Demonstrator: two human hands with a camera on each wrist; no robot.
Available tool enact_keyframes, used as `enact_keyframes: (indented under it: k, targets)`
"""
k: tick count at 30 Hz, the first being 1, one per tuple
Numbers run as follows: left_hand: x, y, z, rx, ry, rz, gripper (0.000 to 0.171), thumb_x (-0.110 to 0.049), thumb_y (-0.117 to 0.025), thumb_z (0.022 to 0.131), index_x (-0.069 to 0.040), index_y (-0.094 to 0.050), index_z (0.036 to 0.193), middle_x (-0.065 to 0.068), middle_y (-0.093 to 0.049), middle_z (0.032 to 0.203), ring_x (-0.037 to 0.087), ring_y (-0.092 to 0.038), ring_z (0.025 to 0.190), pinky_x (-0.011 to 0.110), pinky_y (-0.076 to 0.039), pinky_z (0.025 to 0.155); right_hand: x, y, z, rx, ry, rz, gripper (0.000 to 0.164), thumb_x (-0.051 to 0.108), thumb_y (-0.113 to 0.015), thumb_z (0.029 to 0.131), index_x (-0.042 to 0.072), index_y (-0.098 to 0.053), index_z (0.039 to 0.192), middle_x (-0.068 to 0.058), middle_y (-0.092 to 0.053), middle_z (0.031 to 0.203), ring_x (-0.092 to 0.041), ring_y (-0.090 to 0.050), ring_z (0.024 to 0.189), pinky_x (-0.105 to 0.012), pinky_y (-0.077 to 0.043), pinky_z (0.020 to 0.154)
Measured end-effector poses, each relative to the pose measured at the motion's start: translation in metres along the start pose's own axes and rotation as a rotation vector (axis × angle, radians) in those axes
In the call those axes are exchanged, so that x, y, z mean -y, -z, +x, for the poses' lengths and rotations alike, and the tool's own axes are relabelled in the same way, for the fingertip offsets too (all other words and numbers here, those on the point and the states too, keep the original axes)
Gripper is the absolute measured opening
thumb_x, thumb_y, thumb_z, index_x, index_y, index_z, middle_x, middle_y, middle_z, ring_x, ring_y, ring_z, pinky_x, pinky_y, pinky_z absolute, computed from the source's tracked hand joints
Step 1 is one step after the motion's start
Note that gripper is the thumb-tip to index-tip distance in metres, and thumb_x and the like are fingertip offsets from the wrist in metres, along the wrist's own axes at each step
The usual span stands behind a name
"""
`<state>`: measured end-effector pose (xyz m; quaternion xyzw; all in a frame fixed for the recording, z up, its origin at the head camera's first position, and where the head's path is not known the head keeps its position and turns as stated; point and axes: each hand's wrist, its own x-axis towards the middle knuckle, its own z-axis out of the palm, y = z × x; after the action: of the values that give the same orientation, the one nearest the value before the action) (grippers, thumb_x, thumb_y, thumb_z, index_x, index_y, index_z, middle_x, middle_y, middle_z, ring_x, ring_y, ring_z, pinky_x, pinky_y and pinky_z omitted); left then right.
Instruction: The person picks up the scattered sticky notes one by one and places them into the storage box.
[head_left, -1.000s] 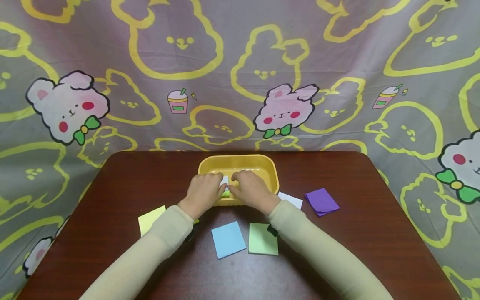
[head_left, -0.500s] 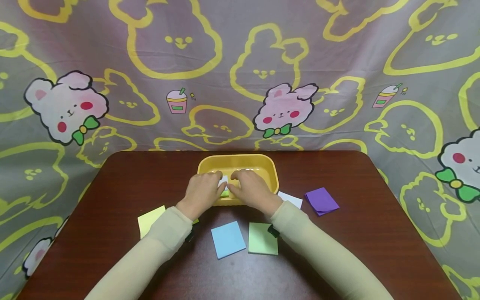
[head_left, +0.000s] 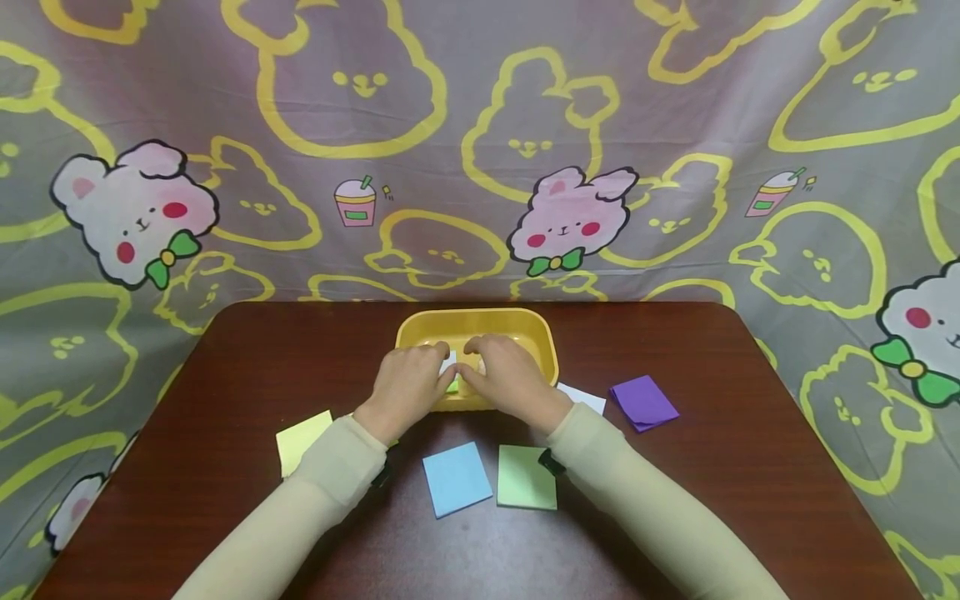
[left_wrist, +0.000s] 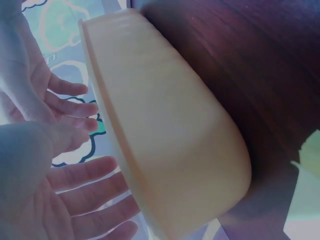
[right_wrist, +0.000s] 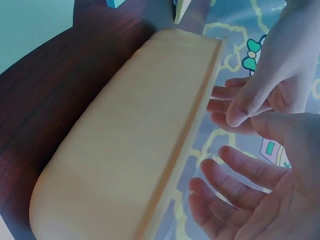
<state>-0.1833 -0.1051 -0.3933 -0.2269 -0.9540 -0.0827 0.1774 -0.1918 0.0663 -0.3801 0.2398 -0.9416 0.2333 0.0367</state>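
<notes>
A yellow rectangular bin [head_left: 480, 315] stands at the back middle of the table. My left hand [head_left: 405, 383] is over its left part, fingers reaching in past the near rim. Opposite it, my right hand [head_left: 516, 382] is over the right part, fingers loosely bent. The two thumbs come close together at the tips. Between the hands, a white paper piece [head_left: 449, 361] and a bright green paper piece [head_left: 452, 387] show inside the bin. Both wrist views show the bin's outer wall [left_wrist: 155, 110] and relaxed, spread fingers with nothing visible in their grip; the bin's inside is hidden there.
On the dark wooden table [head_left: 225, 375] lie a blue note pad [head_left: 457, 481], a light green pad [head_left: 525, 487], and purple notes [head_left: 645, 403]. A white note [head_left: 585, 400] is partly behind the right hand. Yellow notes [head_left: 303, 442] lie partly under the left sleeve. A patterned curtain [head_left: 465, 125] hangs behind.
My right hand has shifted slightly to the right and its fingers have lifted a little. The left hand, the bin and the notes stay about where they were.
</notes>
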Motion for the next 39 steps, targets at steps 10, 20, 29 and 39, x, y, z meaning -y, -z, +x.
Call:
enact_keyframes:
  k: [10, 20, 29, 39]
  targets:
    - [-0.007, 0.002, 0.001, -0.001, -0.005, -0.012, 0.025, -0.033, -0.058, 0.089, -0.009, -0.065, 0.088, 0.002, -0.058, 0.061, 0.014, -0.050, 0.048, 0.033, -0.042, 0.042, -0.001, 0.007, -0.007, -0.040, -0.002, -0.014, 0.042, 0.041, -0.060, 0.087, 0.007, -0.067, 0.109, -0.007, -0.067, 0.105, -0.020, -0.058, 0.096, -0.036, -0.047, 0.087]
    - [-0.016, 0.002, 0.003, 0.013, 0.001, 0.000, 0.029, -0.037, -0.058, 0.089, -0.009, -0.067, 0.093, 0.003, -0.066, 0.070, 0.018, -0.058, 0.055, 0.034, -0.046, 0.047, -0.007, 0.015, -0.014, -0.048, -0.023, -0.007, 0.042, 0.040, -0.059, 0.088, 0.006, -0.066, 0.111, -0.008, -0.066, 0.108, -0.021, -0.059, 0.099, -0.037, -0.046, 0.089]
    - [-0.023, 0.003, 0.005, -0.021, -0.040, 0.004, 0.025, -0.034, -0.058, 0.089, -0.010, -0.063, 0.081, -0.001, -0.053, 0.055, 0.014, -0.044, 0.045, 0.033, -0.038, 0.043, -0.012, 0.019, -0.018, -0.080, -0.027, -0.006, 0.041, 0.039, -0.061, 0.087, 0.007, -0.065, 0.112, -0.006, -0.066, 0.110, -0.020, -0.059, 0.101, -0.037, -0.046, 0.090]
    - [-0.031, 0.004, 0.005, -0.027, -0.054, -0.019, 0.025, -0.034, -0.057, 0.089, -0.011, -0.062, 0.082, -0.002, -0.049, 0.054, 0.012, -0.040, 0.043, 0.030, -0.034, 0.040, -0.015, 0.024, -0.024, -0.106, -0.036, 0.000, 0.039, 0.038, -0.061, 0.087, 0.008, -0.065, 0.112, -0.006, -0.065, 0.110, -0.019, -0.059, 0.100, -0.038, -0.049, 0.085]
